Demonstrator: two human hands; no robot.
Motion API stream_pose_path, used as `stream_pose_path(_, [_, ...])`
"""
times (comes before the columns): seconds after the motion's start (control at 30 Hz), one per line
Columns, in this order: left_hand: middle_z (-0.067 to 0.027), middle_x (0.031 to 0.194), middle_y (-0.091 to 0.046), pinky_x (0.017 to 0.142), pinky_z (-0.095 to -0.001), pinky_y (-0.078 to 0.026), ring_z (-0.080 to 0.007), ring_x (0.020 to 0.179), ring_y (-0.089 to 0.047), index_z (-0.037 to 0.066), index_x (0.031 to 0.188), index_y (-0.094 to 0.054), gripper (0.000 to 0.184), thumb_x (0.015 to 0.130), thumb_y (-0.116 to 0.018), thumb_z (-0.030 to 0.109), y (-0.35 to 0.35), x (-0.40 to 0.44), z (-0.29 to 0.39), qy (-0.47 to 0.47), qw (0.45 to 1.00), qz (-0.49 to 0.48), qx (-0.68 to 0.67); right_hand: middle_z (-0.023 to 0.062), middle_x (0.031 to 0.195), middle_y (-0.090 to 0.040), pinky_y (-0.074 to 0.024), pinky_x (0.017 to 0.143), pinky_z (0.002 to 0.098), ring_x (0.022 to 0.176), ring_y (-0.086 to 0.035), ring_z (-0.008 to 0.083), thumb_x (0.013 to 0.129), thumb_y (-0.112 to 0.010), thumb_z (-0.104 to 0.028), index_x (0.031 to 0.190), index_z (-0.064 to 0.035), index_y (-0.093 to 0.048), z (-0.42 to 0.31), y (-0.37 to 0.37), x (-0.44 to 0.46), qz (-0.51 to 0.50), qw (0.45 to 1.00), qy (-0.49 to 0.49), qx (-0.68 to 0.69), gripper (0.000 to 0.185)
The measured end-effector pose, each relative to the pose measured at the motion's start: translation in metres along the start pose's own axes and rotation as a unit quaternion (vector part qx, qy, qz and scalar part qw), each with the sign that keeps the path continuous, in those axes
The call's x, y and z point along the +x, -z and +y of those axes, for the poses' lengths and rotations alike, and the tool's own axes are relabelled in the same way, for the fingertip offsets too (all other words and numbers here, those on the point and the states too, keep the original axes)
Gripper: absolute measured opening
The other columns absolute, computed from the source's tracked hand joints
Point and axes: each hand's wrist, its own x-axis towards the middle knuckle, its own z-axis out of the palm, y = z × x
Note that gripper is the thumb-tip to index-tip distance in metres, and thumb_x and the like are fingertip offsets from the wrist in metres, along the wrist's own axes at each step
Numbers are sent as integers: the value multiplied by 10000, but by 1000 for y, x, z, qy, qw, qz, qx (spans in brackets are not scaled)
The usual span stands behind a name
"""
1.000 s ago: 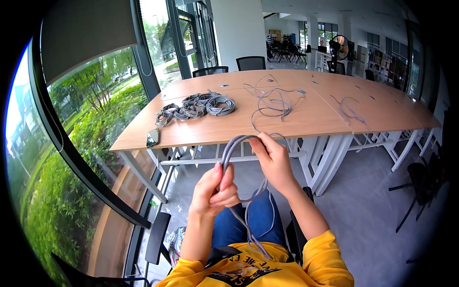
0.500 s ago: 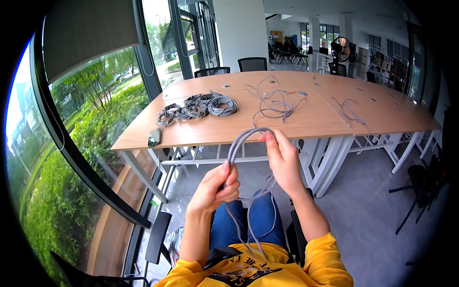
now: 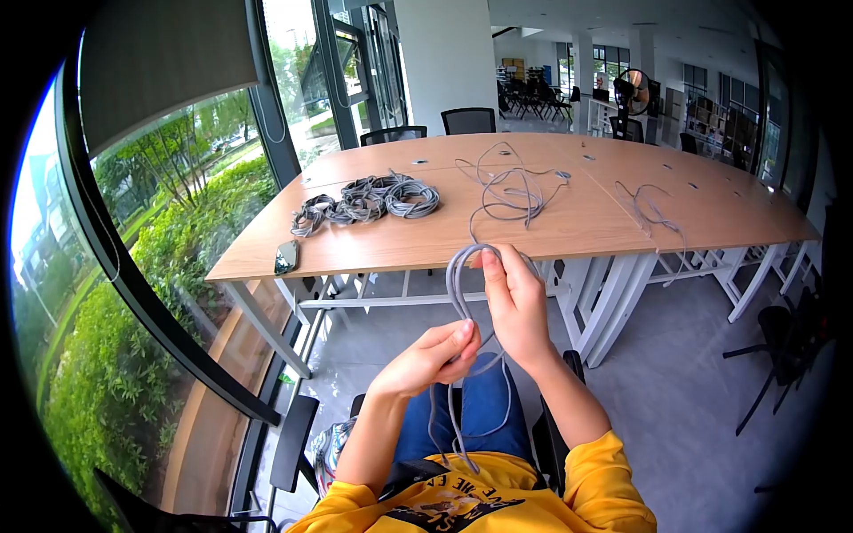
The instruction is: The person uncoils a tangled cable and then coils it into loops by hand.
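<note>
A grey cable [image 3: 455, 282] is looped between my two hands, above my lap. My right hand [image 3: 515, 302] pinches the top of the loop near the table's front edge. Lower and to the left, my left hand [image 3: 432, 357] is closed round the cable's strands. Loose lengths hang below my hands toward my yellow shirt. From the top of the loop, one strand runs up to a loose tangle of grey cable [image 3: 514, 202] on the table.
Several coiled grey cables [image 3: 412, 198] lie at the left of the wooden table [image 3: 355, 252], with a phone [image 3: 286, 257] near its front left edge. Another loose cable [image 3: 653, 206] lies on the right. Chair armrests flank me, and windows stand at left.
My left hand has moved right and slightly down, closer to my right hand. The right hand has shifted a little left, and the loop between them is narrower.
</note>
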Motion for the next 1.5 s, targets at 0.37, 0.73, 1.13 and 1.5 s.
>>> stream_pose_path(0.37, [68, 383, -236, 321, -199, -133, -20, 298, -145, 22, 718, -383, 391, 905, -224, 325, 1, -28, 18, -162, 955, -90, -233, -26, 514, -366, -366, 415, 197, 407, -361, 36, 892, -361, -263, 879, -30, -482, 1, 9, -1, -159, 953, -154, 207, 264])
stream_pose_path(0.73, [65, 368, -252, 306, -194, -125, -20, 271, -173, 59, 684, -364, 371, 908, -209, 310, 9, -28, 14, -229, 932, -104, -262, 2, 512, -374, -374, 416, 206, 391, -358, 73, 908, -253, -313, 933, 9, -444, 18, -2, -22, -143, 972, -97, 161, 375])
stream_pose_path(1.13, [69, 366, -263, 285, -175, -121, -9, 264, -188, 87, 635, -333, 390, 906, -196, 331, 8, -27, 12, -201, 949, -83, -226, -2, 471, -340, -300, 445, 235, 402, -328, 97, 882, -328, -348, 646, -77, -393, 21, 6, -10, -152, 899, -224, 343, 365])
stream_pose_path(1.5, [54, 393, -264, 334, -189, -136, -25, 309, -160, 94, 617, -329, 374, 901, -263, 329, 4, -22, 18, -196, 958, -2, -207, -52, 482, -215, -181, 359, 190, 376, -185, 45, 878, -333, -348, 649, -95, -363, 13, 20, -5, -226, 783, -345, 465, 342])
